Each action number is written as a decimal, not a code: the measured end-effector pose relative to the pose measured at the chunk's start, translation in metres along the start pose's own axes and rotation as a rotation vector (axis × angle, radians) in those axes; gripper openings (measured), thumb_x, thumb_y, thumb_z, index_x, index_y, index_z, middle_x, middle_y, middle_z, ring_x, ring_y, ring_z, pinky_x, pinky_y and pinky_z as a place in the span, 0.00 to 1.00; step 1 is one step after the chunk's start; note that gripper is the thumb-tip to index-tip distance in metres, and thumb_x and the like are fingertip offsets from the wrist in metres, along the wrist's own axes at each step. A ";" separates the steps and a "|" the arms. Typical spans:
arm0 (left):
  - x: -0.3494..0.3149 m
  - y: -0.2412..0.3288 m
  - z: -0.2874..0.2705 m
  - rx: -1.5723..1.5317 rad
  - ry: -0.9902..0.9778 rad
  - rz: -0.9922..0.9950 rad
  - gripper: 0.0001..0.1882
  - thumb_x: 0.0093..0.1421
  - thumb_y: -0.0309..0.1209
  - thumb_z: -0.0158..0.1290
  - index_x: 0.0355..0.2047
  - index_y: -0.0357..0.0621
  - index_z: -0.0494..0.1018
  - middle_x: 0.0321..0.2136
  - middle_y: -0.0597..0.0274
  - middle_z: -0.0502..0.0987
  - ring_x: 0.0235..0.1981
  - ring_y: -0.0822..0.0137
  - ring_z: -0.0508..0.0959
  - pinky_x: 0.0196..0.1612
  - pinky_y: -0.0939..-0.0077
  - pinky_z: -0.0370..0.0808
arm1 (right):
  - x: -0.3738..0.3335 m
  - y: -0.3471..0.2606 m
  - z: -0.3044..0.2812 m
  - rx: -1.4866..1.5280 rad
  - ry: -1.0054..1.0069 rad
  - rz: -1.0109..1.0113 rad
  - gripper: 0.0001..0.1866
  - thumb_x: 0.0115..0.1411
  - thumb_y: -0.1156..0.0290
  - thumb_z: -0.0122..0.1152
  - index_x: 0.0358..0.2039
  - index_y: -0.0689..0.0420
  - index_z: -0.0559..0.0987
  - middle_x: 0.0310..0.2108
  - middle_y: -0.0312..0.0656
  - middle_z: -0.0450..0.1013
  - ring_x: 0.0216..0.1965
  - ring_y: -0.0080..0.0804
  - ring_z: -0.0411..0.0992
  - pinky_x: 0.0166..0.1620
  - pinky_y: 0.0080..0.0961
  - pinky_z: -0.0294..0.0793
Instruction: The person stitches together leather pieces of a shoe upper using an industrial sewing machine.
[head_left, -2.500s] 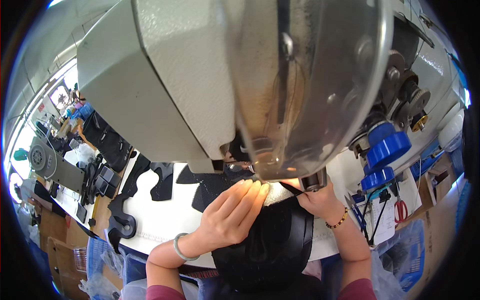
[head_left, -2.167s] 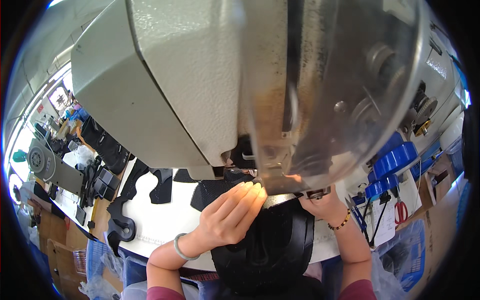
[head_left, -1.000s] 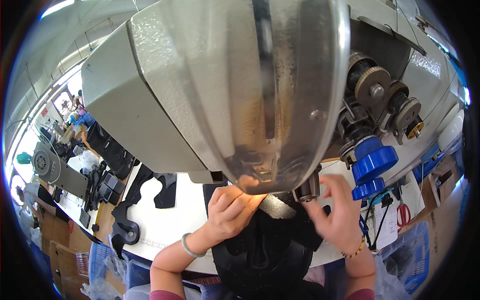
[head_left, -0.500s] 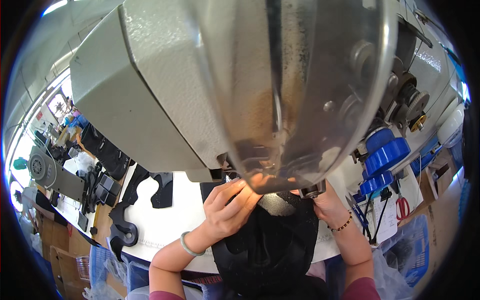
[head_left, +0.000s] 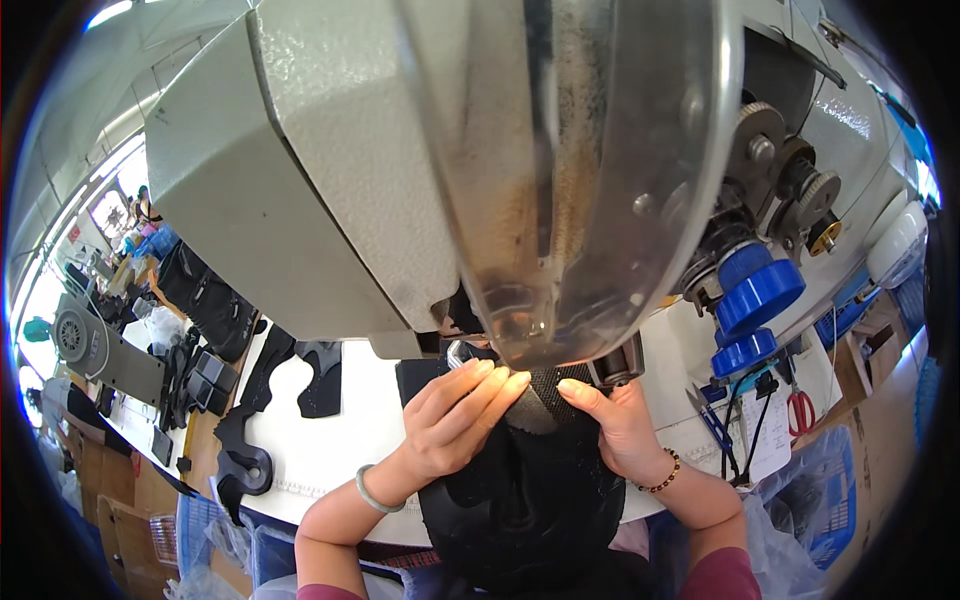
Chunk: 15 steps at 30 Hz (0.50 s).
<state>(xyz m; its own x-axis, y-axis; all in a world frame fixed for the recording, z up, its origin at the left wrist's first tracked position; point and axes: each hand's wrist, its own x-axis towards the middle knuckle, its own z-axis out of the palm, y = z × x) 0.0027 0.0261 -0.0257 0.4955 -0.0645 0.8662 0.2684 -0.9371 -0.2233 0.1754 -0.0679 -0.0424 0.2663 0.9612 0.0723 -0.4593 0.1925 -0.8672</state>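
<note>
A grey sewing machine head (head_left: 330,190) fills the upper middle, with a clear guard (head_left: 590,250) in front of its needle area. Just below the guard lies a dark mesh piece (head_left: 552,383) with a grey patch (head_left: 530,412) along its near side. My left hand (head_left: 455,415) presses close-set fingertips on its left part. On the other side, my right hand (head_left: 625,425) pinches its right edge, thumb on top and other fingers mostly hidden. A broad black form (head_left: 515,500) sits below; I cannot tell whether it is cloth or part of the work. The needle is hidden.
Black cut pieces (head_left: 240,465) lie on the white table (head_left: 315,440) at left. Blue knobs (head_left: 760,298) stick out at right, above red-handled scissors (head_left: 802,410) and a paper slip (head_left: 768,440). Blue crates (head_left: 835,500) with plastic bags stand below the table's right edge.
My right hand has come out from behind the guard, its thumb now showing on the mesh piece. The grey patch has turned and looks darker. The whole view has shifted slightly.
</note>
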 end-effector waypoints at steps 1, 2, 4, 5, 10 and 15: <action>0.001 0.000 0.000 -0.002 0.012 0.031 0.19 0.40 0.22 0.54 0.36 0.39 0.79 0.36 0.63 0.76 0.39 0.65 0.77 0.43 0.73 0.79 | -0.001 0.003 -0.001 0.011 -0.009 -0.019 0.09 0.56 0.77 0.58 0.39 0.62 0.76 0.36 0.38 0.76 0.37 0.21 0.73 0.44 0.21 0.72; 0.002 0.000 0.001 -0.001 0.012 0.036 0.19 0.40 0.22 0.54 0.36 0.39 0.79 0.36 0.63 0.76 0.39 0.65 0.77 0.43 0.73 0.79 | -0.001 0.004 -0.003 0.014 -0.010 -0.023 0.09 0.56 0.77 0.58 0.39 0.62 0.76 0.36 0.38 0.76 0.37 0.21 0.73 0.44 0.21 0.72; -0.003 -0.004 -0.002 -0.035 0.035 0.048 0.18 0.40 0.21 0.54 0.36 0.39 0.79 0.36 0.63 0.76 0.39 0.65 0.77 0.43 0.74 0.79 | -0.001 0.009 0.002 0.031 -0.025 -0.013 0.09 0.57 0.77 0.58 0.39 0.62 0.76 0.37 0.39 0.76 0.38 0.22 0.73 0.43 0.21 0.72; -0.004 -0.007 -0.004 -0.039 0.041 0.043 0.18 0.40 0.21 0.54 0.36 0.39 0.79 0.36 0.63 0.76 0.39 0.65 0.77 0.43 0.74 0.79 | -0.001 0.010 0.006 0.023 -0.022 -0.012 0.09 0.57 0.77 0.58 0.39 0.62 0.76 0.37 0.39 0.76 0.38 0.22 0.73 0.43 0.21 0.72; 0.001 -0.014 -0.004 -0.089 -0.004 0.066 0.17 0.41 0.21 0.56 0.35 0.39 0.80 0.35 0.63 0.76 0.37 0.64 0.78 0.41 0.74 0.80 | -0.007 0.007 0.009 0.048 -0.036 0.017 0.09 0.59 0.76 0.57 0.39 0.65 0.76 0.36 0.41 0.76 0.38 0.23 0.73 0.43 0.20 0.73; 0.001 -0.018 -0.005 -0.104 0.001 0.112 0.15 0.41 0.21 0.58 0.34 0.40 0.80 0.35 0.64 0.75 0.36 0.64 0.78 0.42 0.74 0.80 | -0.012 0.009 0.008 -0.025 -0.073 0.035 0.08 0.60 0.75 0.56 0.37 0.67 0.77 0.35 0.39 0.76 0.35 0.20 0.72 0.39 0.17 0.72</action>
<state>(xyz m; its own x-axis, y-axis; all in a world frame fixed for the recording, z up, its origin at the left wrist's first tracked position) -0.0063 0.0416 -0.0187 0.5168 -0.1705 0.8389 0.1249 -0.9545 -0.2709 0.1615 -0.0761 -0.0467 0.1878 0.9792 0.0767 -0.4455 0.1545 -0.8819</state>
